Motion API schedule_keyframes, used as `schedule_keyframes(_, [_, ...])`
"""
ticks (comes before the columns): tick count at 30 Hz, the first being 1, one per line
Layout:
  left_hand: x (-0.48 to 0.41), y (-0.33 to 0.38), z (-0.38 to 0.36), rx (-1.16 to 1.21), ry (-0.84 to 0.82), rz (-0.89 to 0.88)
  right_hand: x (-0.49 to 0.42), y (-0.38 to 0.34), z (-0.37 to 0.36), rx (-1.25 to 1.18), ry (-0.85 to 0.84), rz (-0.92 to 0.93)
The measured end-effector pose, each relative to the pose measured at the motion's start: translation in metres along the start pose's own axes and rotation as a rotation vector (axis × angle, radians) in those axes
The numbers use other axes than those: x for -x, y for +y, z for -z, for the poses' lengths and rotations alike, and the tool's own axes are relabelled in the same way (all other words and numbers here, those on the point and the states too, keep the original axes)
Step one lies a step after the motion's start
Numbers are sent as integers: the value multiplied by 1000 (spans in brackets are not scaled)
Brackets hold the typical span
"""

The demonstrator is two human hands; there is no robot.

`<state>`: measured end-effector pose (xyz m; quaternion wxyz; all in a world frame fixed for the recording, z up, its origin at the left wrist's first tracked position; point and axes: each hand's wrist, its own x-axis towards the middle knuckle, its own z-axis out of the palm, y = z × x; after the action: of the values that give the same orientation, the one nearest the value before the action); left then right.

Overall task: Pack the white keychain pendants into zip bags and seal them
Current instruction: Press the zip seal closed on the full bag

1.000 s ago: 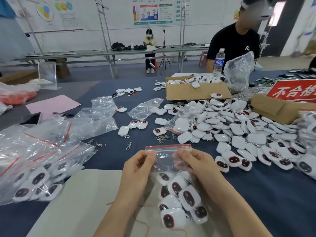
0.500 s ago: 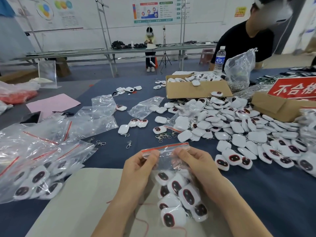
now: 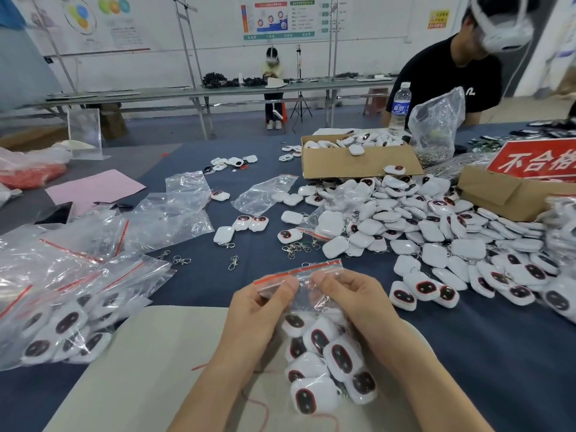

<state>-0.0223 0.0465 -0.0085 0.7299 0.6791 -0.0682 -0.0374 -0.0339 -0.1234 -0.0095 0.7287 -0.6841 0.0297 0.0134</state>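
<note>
Head view: zip bag (image 3: 307,293) sits at 6 o'clock, held upright over the beige mat (image 3: 140,353), lower half full of white pendants (image 3: 330,357). Left hand (image 3: 261,310) and right hand (image 3: 352,304) both pinch the clear plastic just under the red seal strip (image 3: 314,269), thumbs on the near face, other fingers curled behind; nothing else held. Change vs a second ago: strip was flat and level, stretched between the hands; now it tilts, 9 o'clock end lower, 3 o'clock end higher, mouth crumpled, and the thumbs have closed in toward the middle, nearly meeting. Pendants in the bag look unchanged. Reads as the sealing step underway: filling done for this bag, fingers working along the zip. Cannot tell whether the zip is pressed shut anywhere; wrinkling suggests it may need straightening before it closes cleanly. Loose pendant pile (image 3: 436,238) lies at 3 o'clock on the blue table (image 3: 498,353), filled bags (image 3: 62,319) at 9 o'clock, cardboard box (image 3: 352,165) at 1 o'clock, so plenty left to pack.
</note>
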Motion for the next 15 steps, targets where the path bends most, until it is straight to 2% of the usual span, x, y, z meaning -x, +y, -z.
schedule_keyframes(15, [-3, -6, -1, -91, -41, -95, 3, -1, -7, 62, 55, 35])
